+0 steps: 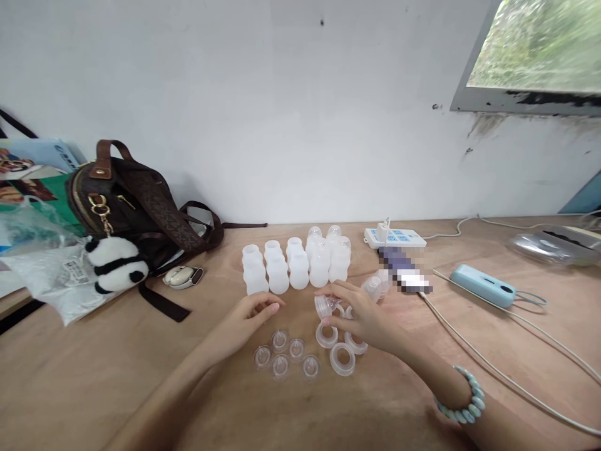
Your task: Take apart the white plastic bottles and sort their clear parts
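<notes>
My right hand [351, 308] is closed around a clear plastic domed cap [323, 305], its rim turned to the left. My left hand [256, 313] hovers over the table with loosely curved fingers and nothing visible in them. Just beyond the hands stand several milky white baby bottles [278, 275] in rows; those on the right wear clear domed caps [320, 247]. Several clear silicone teats [280, 365] lie in front of my left hand. Translucent screw rings [342, 359] lie below my right hand, which partly hides some of them. More clear caps [374, 285] rest to its right.
At the left are a brown backpack [141, 188] with a panda plush [117, 264], a plastic bag [56, 275] and a mouse [183, 277]. On the right lie a power strip [404, 238], a blurred phone [404, 269], a blue power bank [482, 285] and white cables [462, 347].
</notes>
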Action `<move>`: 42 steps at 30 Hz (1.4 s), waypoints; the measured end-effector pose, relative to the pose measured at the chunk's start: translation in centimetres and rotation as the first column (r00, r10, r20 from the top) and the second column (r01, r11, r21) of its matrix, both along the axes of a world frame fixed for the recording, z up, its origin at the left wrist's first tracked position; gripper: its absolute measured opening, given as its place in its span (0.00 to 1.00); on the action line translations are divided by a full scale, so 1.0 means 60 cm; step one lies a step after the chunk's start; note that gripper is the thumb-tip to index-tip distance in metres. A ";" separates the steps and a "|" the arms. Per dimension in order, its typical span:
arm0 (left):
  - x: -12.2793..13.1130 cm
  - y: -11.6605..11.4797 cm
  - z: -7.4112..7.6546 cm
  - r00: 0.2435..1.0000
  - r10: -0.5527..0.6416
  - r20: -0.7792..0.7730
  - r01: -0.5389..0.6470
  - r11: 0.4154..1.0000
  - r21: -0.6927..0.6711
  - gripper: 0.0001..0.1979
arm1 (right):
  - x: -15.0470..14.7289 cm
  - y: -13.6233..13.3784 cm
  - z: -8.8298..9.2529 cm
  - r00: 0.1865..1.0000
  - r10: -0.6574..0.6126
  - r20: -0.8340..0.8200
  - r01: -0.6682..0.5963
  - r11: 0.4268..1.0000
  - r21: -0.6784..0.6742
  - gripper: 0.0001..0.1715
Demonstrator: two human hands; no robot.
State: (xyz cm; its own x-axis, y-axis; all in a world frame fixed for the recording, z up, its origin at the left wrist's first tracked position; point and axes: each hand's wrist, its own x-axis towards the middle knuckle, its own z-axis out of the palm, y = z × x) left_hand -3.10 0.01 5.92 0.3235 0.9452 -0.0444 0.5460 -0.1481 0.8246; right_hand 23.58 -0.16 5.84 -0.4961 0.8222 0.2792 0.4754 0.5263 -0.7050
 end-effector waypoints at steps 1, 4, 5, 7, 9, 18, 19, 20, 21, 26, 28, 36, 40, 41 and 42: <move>0.011 0.000 0.004 1.000 -0.009 0.029 0.009 1.000 0.013 0.22 | -0.002 -0.003 -0.002 0.999 -0.009 -0.040 0.010 1.000 0.013 0.18; 0.056 -0.003 0.016 0.955 -0.135 0.262 0.165 0.982 -0.096 0.19 | -0.009 -0.013 -0.008 0.986 -0.074 -0.149 0.091 0.990 0.110 0.19; 0.072 -0.006 0.020 0.921 -0.148 0.360 0.210 0.968 -0.139 0.18 | -0.011 -0.016 -0.009 0.979 -0.085 -0.184 0.116 0.980 0.163 0.18; 0.099 -0.012 0.026 0.840 -0.076 0.538 0.246 0.936 -0.251 0.15 | -0.012 -0.020 -0.009 0.965 -0.083 -0.247 0.153 0.949 0.276 0.15; 0.118 -0.017 0.034 0.741 0.045 0.670 0.266 0.897 -0.354 0.13 | -0.012 -0.022 -0.006 0.951 -0.079 -0.300 0.190 0.913 0.361 0.13; 0.142 -0.020 0.052 0.576 0.205 0.791 0.349 0.814 -0.465 0.13 | -0.013 -0.028 0.002 0.936 -0.002 -0.353 0.212 0.803 0.557 0.08; 0.143 -0.019 0.052 0.574 0.216 0.790 0.351 0.806 -0.476 0.13 | -0.013 -0.028 0.001 0.937 -0.006 -0.348 0.215 0.798 0.564 0.07; 0.143 -0.019 0.052 0.573 0.227 0.788 0.352 0.800 -0.486 0.12 | -0.013 -0.028 0.000 0.939 -0.014 -0.344 0.219 0.794 0.568 0.07; 0.144 -0.018 0.052 0.571 0.236 0.786 0.352 0.794 -0.495 0.12 | -0.013 -0.027 -0.001 0.940 -0.019 -0.340 0.224 0.788 0.573 0.06; 0.148 -0.016 0.053 0.590 0.236 0.772 0.330 0.802 -0.497 0.09 | -0.013 -0.027 -0.002 0.947 -0.007 -0.321 0.213 0.763 0.611 0.04; 0.151 -0.018 0.053 0.605 0.223 0.765 0.311 0.818 -0.484 0.07 | -0.012 -0.029 0.000 0.954 0.001 -0.299 0.189 0.770 0.609 0.03; 0.164 -0.028 0.068 0.687 0.162 0.708 0.244 0.866 -0.436 0.07 | -0.014 -0.030 -0.009 0.907 -0.070 -0.416 0.259 0.871 0.418 0.17; 0.170 -0.032 0.073 0.678 0.169 0.716 0.244 0.867 -0.435 0.09 | -0.013 -0.031 -0.001 0.921 -0.079 -0.382 0.212 0.924 0.320 0.18; 0.170 -0.033 0.073 0.668 0.178 0.722 0.249 0.861 -0.443 0.08 | -0.013 -0.031 0.002 0.918 -0.075 -0.389 0.202 0.933 0.298 0.17; 0.170 -0.032 0.073 0.655 0.190 0.731 0.257 0.854 -0.453 0.07 | -0.012 -0.031 0.004 0.908 -0.067 -0.414 0.193 0.943 0.271 0.16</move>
State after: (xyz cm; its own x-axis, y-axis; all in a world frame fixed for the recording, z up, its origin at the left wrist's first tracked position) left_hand 7.07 -1.93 10.29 0.4861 0.8473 -0.2141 -0.2659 0.3767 0.8873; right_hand 22.88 -2.05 6.09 -0.1880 0.7172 0.6710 0.2706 0.6946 -0.6666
